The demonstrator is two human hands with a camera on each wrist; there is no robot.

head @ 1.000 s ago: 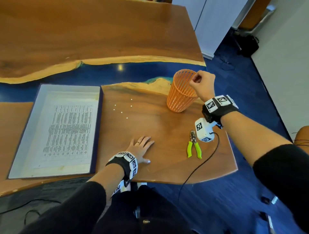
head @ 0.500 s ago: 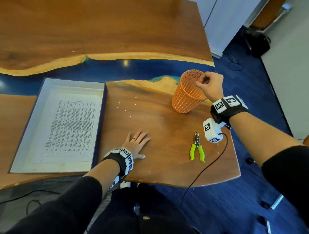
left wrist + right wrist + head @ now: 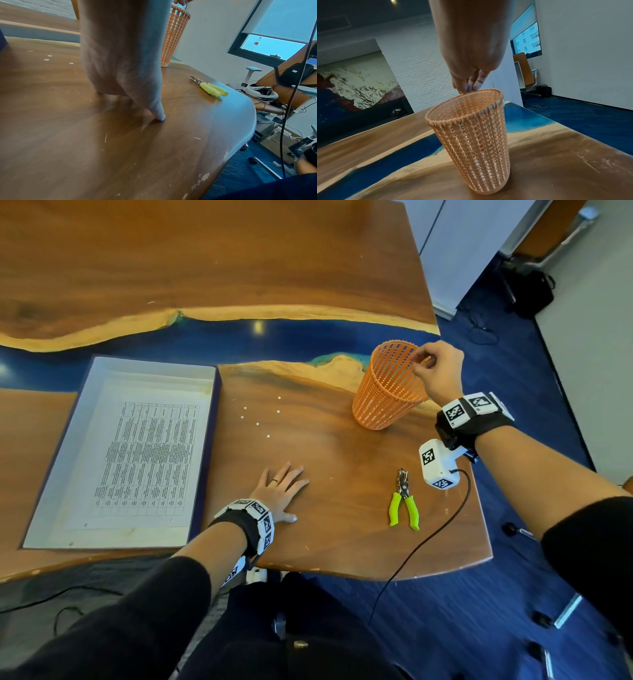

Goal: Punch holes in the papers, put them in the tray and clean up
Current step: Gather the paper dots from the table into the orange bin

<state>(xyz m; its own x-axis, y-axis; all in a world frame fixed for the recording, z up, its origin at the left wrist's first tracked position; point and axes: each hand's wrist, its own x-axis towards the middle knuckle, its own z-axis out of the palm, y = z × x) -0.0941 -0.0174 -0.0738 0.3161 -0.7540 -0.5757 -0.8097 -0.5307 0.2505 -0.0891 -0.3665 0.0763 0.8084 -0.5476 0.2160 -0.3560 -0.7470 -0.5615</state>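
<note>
Right hand (image 3: 436, 369) pinches the rim of the orange mesh basket (image 3: 388, 390): light, flexible, tip-prone. Left hand (image 3: 281, 491) rests flat. 6 paper dots (image 3: 257, 424), flimsy, lie between tray (image 3: 68, 440) and basket.

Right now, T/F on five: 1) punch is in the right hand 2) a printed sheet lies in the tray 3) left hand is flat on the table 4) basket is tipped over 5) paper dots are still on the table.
1) False. The punch lies on the table; the right hand is at the basket rim, fingers bunched.
2) True. A sheet lies in the tray.
3) True. The left hand rests flat, fingers spread.
4) False. The basket stands upright.
5) True. Dots lie between tray and basket.
</note>
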